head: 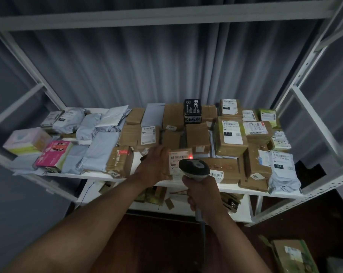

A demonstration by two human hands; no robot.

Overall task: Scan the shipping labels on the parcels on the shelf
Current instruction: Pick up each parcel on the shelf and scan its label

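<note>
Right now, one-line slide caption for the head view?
Right hand aims scanner at parcel label steadied by left hand.

Both arms reach forward, the left hand [153,166] with fingers extended, the right hand [203,191] curled in a grip.

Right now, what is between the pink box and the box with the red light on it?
In the head view, grey mailer bags lie between the pink box and the taped box.
</note>
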